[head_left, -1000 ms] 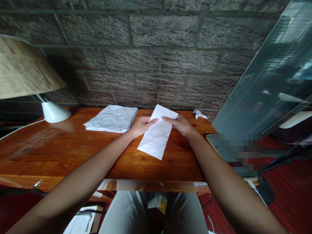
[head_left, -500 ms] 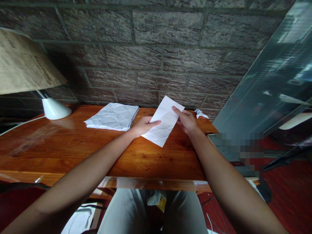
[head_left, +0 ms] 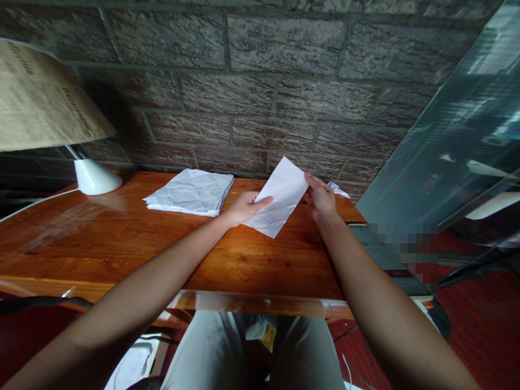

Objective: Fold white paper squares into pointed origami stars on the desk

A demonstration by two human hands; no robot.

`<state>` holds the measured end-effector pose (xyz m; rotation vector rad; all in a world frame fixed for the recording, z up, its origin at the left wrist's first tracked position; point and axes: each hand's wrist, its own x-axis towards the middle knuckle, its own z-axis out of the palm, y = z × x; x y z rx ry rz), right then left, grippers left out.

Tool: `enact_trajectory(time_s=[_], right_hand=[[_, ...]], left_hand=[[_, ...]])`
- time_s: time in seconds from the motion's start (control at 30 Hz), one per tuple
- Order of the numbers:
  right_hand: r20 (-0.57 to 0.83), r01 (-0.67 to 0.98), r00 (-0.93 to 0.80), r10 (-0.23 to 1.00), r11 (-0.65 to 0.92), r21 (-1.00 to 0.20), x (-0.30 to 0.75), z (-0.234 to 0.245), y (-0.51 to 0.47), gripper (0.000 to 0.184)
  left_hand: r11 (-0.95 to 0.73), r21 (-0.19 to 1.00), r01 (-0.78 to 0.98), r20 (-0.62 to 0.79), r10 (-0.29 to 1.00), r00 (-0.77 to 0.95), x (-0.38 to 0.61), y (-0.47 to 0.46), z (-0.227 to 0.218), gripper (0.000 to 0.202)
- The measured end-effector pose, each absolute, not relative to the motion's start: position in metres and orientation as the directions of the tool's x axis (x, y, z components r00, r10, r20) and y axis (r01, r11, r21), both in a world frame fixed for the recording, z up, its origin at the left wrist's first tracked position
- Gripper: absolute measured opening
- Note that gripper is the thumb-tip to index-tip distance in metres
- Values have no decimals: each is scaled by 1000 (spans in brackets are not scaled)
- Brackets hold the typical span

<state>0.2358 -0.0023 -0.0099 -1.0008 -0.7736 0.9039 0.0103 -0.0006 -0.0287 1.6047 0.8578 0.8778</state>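
A creased white sheet of paper [head_left: 279,197], folded lengthwise, is held tilted above the wooden table [head_left: 122,244]. My left hand [head_left: 242,207] pinches its left edge, thumb on top. At the sheet's upper right edge my right hand [head_left: 320,198] has its fingers closed on the paper. The sheet's lower corner hangs just over the tabletop.
A stack of crumpled white sheets [head_left: 190,192] lies at the back of the table. A small scrap of paper [head_left: 339,189] sits behind my right hand. A lamp with a white base [head_left: 95,177] stands at the left. A brick wall runs behind, a glass panel [head_left: 450,135] leans at right.
The sheet has been lifted off the table and tilted up toward the wall. My right hand slid along it to the upper right edge.
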Motion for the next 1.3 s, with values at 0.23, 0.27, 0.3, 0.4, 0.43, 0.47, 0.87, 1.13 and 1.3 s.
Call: enact_trajectory(time_s=[0.23,0.27,0.3,0.4,0.43,0.47,0.87,1.13,1.3], right_hand=[[75,-266,355,932,178,-947,236,-12,-1,38],[56,-279,312,948,148,-949,235,-11,-2,37],[39,-286,256,966,114,-951,233,-11,-4,36],[10,-245,97,995,34,-969,227,-9,-9,32],[12,-219,70,997,27,-975,225,-9,-11,31],[21,-192,50,999,30,-981,224,-9,-12,31],[-1,33,-199,980,5,-999,216,-10,-19,38],[-76,151,-319,945,-28,-988,212,-10,-23,44],[-62,182,-316,947,-4,-983,211,-13,-22,44]], left_hand=[[-267,956,120,192,882,429,9,2,-31,62],[-263,959,103,200,891,407,9,2,-31,63],[-252,965,79,204,902,381,8,3,-31,64],[-198,980,-8,190,927,324,6,5,-28,68],[-184,982,-34,185,930,316,5,5,-27,69],[-176,983,-59,186,932,311,5,6,-26,70],[-258,959,-117,267,962,65,3,19,-32,71],[-378,920,-104,379,925,-13,2,16,-27,65],[-339,921,-191,344,939,-5,4,15,-27,63]])
